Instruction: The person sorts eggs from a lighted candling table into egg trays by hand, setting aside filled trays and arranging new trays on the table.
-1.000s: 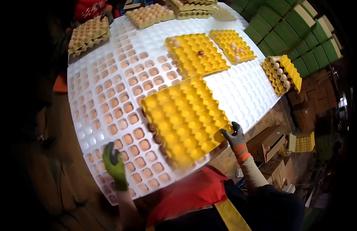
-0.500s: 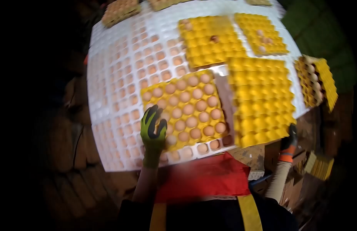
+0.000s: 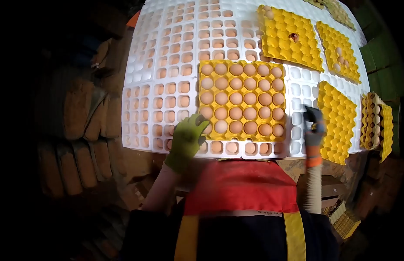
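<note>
A yellow egg tray (image 3: 242, 106) full of brown eggs lies on the white foam trays before me. My left hand (image 3: 186, 135), in a green and dark glove, closes at the tray's front left corner, fingers curled beside the corner egg. Just right of this tray is my right hand (image 3: 314, 123), in a dark glove with an orange cuff. It is blurred; its fingers look apart, with nothing visible in them. Close by on its right lies an eggless yellow tray (image 3: 337, 122).
White foam trays (image 3: 155, 76) with eggs in many pockets spread left and behind. A yellow tray (image 3: 284, 26) at the back holds a broken egg (image 3: 294, 37); another yellow tray (image 3: 328, 37) holds several eggs. Tilted trays with eggs (image 3: 371, 122) stand at the right edge.
The eggless yellow tray has moved right, away from the full one, and my right hand has let it go and come back left. My left hand stays by the full tray's left side.
</note>
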Tool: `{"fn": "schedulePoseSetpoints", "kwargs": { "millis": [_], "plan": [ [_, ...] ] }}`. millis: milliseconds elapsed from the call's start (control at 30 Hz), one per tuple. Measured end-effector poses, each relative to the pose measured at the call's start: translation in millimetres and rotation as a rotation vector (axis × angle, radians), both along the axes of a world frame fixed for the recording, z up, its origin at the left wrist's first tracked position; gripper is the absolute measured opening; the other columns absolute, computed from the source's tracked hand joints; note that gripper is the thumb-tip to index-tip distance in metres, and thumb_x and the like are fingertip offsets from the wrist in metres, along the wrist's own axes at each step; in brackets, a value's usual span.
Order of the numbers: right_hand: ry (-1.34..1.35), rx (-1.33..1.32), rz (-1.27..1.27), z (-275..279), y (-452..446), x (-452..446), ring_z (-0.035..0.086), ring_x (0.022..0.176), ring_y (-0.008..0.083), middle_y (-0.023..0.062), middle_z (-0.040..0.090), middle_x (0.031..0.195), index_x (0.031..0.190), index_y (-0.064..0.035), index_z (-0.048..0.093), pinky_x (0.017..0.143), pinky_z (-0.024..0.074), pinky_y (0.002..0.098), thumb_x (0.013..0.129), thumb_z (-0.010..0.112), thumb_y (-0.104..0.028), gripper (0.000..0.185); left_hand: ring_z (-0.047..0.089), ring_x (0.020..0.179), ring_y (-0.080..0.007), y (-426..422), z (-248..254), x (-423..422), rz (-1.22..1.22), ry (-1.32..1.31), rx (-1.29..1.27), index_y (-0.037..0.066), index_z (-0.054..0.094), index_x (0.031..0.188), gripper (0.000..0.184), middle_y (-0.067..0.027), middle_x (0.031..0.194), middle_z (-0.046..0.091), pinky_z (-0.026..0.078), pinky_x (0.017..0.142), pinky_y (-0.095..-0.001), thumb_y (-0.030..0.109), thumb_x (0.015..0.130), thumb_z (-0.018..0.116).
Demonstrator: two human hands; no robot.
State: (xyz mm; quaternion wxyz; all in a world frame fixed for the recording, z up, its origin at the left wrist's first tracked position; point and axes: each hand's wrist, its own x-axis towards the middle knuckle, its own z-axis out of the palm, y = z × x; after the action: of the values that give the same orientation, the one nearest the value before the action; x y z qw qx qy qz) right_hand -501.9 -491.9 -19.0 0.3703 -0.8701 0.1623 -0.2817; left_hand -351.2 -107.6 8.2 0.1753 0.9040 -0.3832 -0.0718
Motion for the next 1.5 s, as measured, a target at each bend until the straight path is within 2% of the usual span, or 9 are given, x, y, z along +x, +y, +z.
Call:
{"fn": "schedulePoseSetpoints", "kwargs": {
  "millis": [300,533,667,800,933,1000,1133,1367,1500],
  "plan": [
    [0.441,-0.561,0.556,8,184,95,0.057,0.106,0.0295,0.0097,0.059,0.111,0.109,-0.0116,0.063,0.091,0.0456,0.0455,0.072,0.082,-0.035,0.048,0.067,0.094,-0.0210,42,-27,20,0.212,0.501,-0.573,0.000,0.064,0.118,0.045,-0.0116,0.110,0.066,0.057,0.076,-0.0324,-0.002,0.076,0.080],
    [0.077,0.774,0.447,11,160,87,0.064,0.102,0.0348,0.0121,0.059,0.121,0.125,-0.0076,0.058,0.088,0.0577,0.0444,0.073,0.087,-0.018,0.060,0.066,0.103,-0.0273,3,-15,39,0.073,0.021,-0.247,0.010,0.063,0.129,0.051,-0.0110,0.123,0.063,0.056,0.087,-0.0373,0.013,0.082,0.082],
    [0.631,-0.505,0.460,21,199,129,0.064,0.102,0.0329,0.0109,0.059,0.115,0.106,-0.0147,0.067,0.079,0.0571,0.0428,0.074,0.080,-0.020,0.035,0.068,0.094,-0.0292,9,-21,45,0.172,0.221,-0.420,0.010,0.065,0.127,0.046,-0.0096,0.114,0.068,0.056,0.082,-0.0385,0.023,0.085,0.081],
    [0.564,-0.646,0.374,-5,200,134,0.066,0.089,0.0312,0.0092,0.062,0.104,0.099,-0.0141,0.069,0.069,0.0550,0.0427,0.077,0.076,-0.024,0.026,0.065,0.089,-0.0148,42,-36,67,0.475,1.197,-1.016,0.007,0.049,0.145,0.049,-0.0094,0.120,0.066,0.052,0.064,-0.0243,0.021,0.099,0.061],
    [0.385,0.086,0.272,12,146,106,0.067,0.079,0.0303,0.0105,0.064,0.089,0.100,-0.0132,0.071,0.067,0.0533,0.0425,0.083,0.078,-0.036,0.029,0.068,0.095,-0.0189,25,-9,96,0.378,0.978,-0.671,0.012,0.060,0.139,0.049,-0.0108,0.127,0.063,0.056,0.073,-0.0306,0.021,0.092,0.072],
    [0.426,-0.078,0.327,14,150,109,0.067,0.086,0.0299,0.0097,0.064,0.098,0.106,-0.0145,0.071,0.068,0.0546,0.0423,0.083,0.079,-0.037,0.033,0.069,0.102,-0.0243,-6,-12,93,0.025,-0.064,-0.282,0.016,0.069,0.126,0.043,-0.0136,0.130,0.061,0.058,0.077,-0.0387,0.021,0.085,0.077],
    [0.694,-0.690,0.445,21,189,131,0.064,0.106,0.0288,0.0090,0.061,0.117,0.115,-0.0142,0.067,0.074,0.0569,0.0437,0.078,0.084,-0.035,0.046,0.065,0.106,-0.0317,-41,-35,90,0.000,-0.265,0.205,0.021,0.071,0.120,0.054,-0.0118,0.124,0.059,0.057,0.080,-0.0418,0.029,0.070,0.086],
    [0.376,0.962,0.457,27,127,112,0.062,0.115,0.0145,0.0061,0.060,0.137,0.144,-0.0022,0.051,0.095,0.0541,0.0338,0.090,0.073,-0.012,0.059,0.064,0.085,-0.0134,13,-16,102,0.281,0.579,-0.606,0.014,0.072,0.122,0.034,-0.0004,0.099,0.068,0.049,0.064,-0.0305,0.026,0.090,0.077],
    [0.473,-0.288,0.437,35,158,160,0.063,0.093,0.0347,0.0157,0.058,0.115,0.115,-0.0178,0.066,0.077,0.0549,0.0449,0.084,0.074,-0.017,0.033,0.065,0.085,-0.0027,32,-21,93,0.455,1.187,-0.789,0.006,0.061,0.138,0.045,0.0004,0.105,0.073,0.042,0.057,-0.0152,0.031,0.101,0.066]
  ]
}}
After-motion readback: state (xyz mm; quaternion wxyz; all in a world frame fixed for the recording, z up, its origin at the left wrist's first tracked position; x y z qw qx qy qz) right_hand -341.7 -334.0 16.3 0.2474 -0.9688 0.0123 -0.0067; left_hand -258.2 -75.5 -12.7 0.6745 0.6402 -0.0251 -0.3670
